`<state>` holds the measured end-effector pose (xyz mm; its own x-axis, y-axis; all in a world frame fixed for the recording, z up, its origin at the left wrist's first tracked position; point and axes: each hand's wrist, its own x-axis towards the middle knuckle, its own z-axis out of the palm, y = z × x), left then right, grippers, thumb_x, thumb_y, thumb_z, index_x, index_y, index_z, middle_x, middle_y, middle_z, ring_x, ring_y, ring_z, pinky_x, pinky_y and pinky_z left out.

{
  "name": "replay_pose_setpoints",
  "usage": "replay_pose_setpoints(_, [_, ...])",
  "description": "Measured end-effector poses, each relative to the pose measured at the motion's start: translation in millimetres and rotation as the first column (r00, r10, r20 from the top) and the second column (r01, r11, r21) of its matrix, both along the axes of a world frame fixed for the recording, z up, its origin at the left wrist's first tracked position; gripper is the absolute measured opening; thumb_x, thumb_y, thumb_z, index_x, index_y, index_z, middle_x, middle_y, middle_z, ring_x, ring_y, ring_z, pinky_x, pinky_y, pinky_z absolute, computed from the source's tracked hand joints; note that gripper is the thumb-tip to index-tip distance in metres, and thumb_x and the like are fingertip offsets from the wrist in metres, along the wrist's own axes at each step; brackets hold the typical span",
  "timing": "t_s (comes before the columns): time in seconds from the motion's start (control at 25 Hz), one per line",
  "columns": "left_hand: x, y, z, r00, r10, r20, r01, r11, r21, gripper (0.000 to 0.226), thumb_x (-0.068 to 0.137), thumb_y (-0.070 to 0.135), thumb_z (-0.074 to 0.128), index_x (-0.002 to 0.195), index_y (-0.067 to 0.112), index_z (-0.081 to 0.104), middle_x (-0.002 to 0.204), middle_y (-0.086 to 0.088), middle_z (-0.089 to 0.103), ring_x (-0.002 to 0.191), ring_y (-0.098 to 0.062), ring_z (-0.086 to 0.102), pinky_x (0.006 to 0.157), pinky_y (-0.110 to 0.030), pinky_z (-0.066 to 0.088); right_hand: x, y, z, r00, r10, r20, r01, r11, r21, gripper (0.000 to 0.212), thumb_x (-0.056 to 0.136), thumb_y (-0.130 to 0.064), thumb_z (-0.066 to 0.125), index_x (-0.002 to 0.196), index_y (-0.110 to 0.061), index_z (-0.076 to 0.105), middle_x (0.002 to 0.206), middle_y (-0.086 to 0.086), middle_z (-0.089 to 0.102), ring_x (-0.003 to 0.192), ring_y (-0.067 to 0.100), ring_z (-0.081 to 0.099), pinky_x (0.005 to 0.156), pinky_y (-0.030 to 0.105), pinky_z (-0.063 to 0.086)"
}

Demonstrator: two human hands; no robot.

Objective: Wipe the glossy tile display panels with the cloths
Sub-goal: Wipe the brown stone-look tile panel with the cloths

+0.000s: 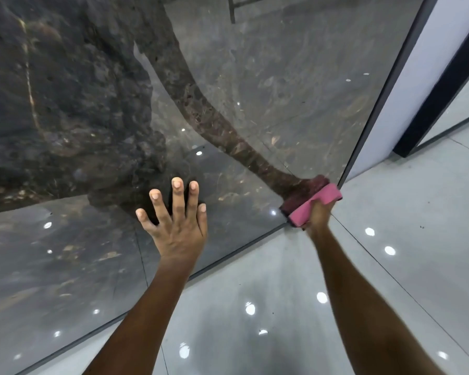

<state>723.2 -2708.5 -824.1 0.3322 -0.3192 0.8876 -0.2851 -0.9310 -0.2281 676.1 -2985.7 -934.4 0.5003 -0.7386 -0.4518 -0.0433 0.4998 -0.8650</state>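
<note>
My right hand (318, 212) grips the soft cloth (316, 205) bunched at the panel's (255, 77) four-o'clock corner; left hand (178, 226) flat, fingers spread, on slippery gloss.

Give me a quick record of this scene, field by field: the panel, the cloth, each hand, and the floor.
panel: dark glossy marble-look tile panel, upright, reflecting the person's arm
cloth: pink cloth against the panel's lower right corner
right hand: right hand grips the cloth
left hand: left hand open, fingers spread, at the panel's lower part
floor: pale glossy floor with light reflections
</note>
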Motion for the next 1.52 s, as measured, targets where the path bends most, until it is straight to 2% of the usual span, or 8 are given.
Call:
replay_pose_setpoints(0.16, [-1, 1, -2, 1.000, -0.012, 0.003, 0.012, 1.000, 0.009, 0.063, 0.105, 0.039, 0.021, 0.156, 0.018, -0.009, 0.163, -0.006, -0.016, 0.149, -0.035, -0.015, 0.118, -0.056, -0.009, -36, 131, -18, 0.928, 0.371, 0.018, -0.366, 0.922, -0.124, 0.080, 0.085, -0.037, 0.066, 0.149, -0.021, 0.020, 0.138, 0.010, 0.046, 0.124, 0.033, 0.050, 0.093, 0.057, 0.049])
replay_pose_setpoints(0.28, [-1, 0, -1, 1.000, -0.006, -0.005, 0.006, 1.000, -0.009, 0.063, 0.105, 0.040, 0.019, 0.155, 0.017, -0.010, 0.163, -0.006, -0.017, 0.149, -0.035, -0.015, 0.118, -0.056, -0.009, -30, 41, -38, 0.995, 0.101, 0.015, -0.080, 0.859, -0.505, 0.110, 0.073, -0.065, 0.071, 0.149, -0.004, 0.020, 0.134, 0.012, 0.045, 0.119, 0.028, 0.049, 0.097, 0.049, 0.045])
replay_pose_setpoints(0.4, [1, -1, -5, 1.000, -0.006, 0.014, 0.006, 1.000, -0.004, 0.062, 0.105, 0.039, 0.018, 0.155, 0.017, -0.011, 0.163, -0.006, -0.017, 0.149, -0.035, -0.016, 0.118, -0.056, -0.009, -2, -46, 3, 0.996, -0.042, 0.081, 0.071, 0.915, -0.396, 0.053, 0.093, -0.024, 0.059, 0.141, -0.015, 0.037, 0.118, 0.000, 0.055, 0.106, 0.011, 0.056, 0.107, 0.046, 0.042])
replay_pose_setpoints(0.64, [-14, 1, 10, 0.994, -0.061, -0.091, 0.059, 0.998, -0.026, 0.062, 0.104, 0.038, 0.027, 0.157, 0.022, -0.001, 0.164, 0.000, -0.012, 0.151, -0.028, -0.010, 0.119, -0.052, -0.007, -29, 175, 63, 0.972, 0.176, 0.158, -0.067, 0.847, -0.528, 0.071, 0.069, 0.012, 0.057, 0.131, -0.019, 0.045, 0.124, 0.015, 0.039, 0.114, 0.000, 0.044, 0.104, 0.040, 0.039])
replay_pose_setpoints(0.84, [-31, 64, 47, 0.979, -0.144, -0.148, 0.098, 0.955, -0.279, 0.052, 0.102, 0.031, 0.035, 0.153, 0.028, 0.025, 0.164, 0.010, -0.006, 0.151, -0.012, -0.003, 0.115, -0.054, -0.001, -6, 91, 138, 0.981, -0.109, 0.161, 0.193, 0.632, -0.750, 0.072, 0.071, -0.027, 0.046, 0.143, -0.022, 0.037, 0.135, 0.026, 0.036, 0.125, 0.035, 0.037, 0.110, 0.035, 0.030])
replay_pose_setpoints(1.0, [-6, 57, 34, 0.999, -0.025, -0.026, 0.017, 0.962, -0.274, 0.059, 0.105, 0.037, 0.022, 0.157, 0.022, -0.003, 0.164, -0.002, -0.012, 0.151, -0.024, -0.011, 0.111, -0.065, 0.003, 9, 135, 176, 0.973, 0.036, 0.229, 0.215, 0.231, -0.949, 0.054, 0.074, -0.017, 0.048, 0.126, -0.027, 0.054, 0.125, 0.013, 0.041, 0.114, 0.033, 0.041, 0.104, 0.045, 0.038])
replay_pose_setpoints(1.16, [-3, 61, 26, 0.999, -0.049, 0.008, 0.049, 0.963, -0.264, 0.058, 0.106, 0.038, 0.018, 0.157, 0.022, -0.004, 0.164, -0.002, -0.012, 0.151, -0.025, -0.011, 0.115, -0.059, -0.004, -27, 141, 41, 0.916, 0.291, -0.277, -0.001, -0.688, -0.726, 0.066, 0.073, -0.004, 0.064, 0.126, -0.040, 0.047, 0.125, 0.003, 0.042, 0.112, 0.036, 0.041, 0.082, 0.052, 0.050])
replay_pose_setpoints(1.52, [-1, 63, 22, 1.000, -0.012, 0.026, 0.017, 0.977, -0.210, 0.057, 0.106, 0.039, 0.016, 0.156, 0.023, -0.007, 0.164, -0.001, -0.014, 0.150, -0.026, -0.013, 0.115, -0.059, -0.008, 19, 144, 174, 0.947, 0.032, 0.319, 0.321, -0.105, -0.941, 0.055, 0.091, -0.007, 0.058, 0.131, -0.041, 0.044, 0.124, 0.008, 0.037, 0.119, 0.036, 0.032, 0.101, 0.050, 0.032])
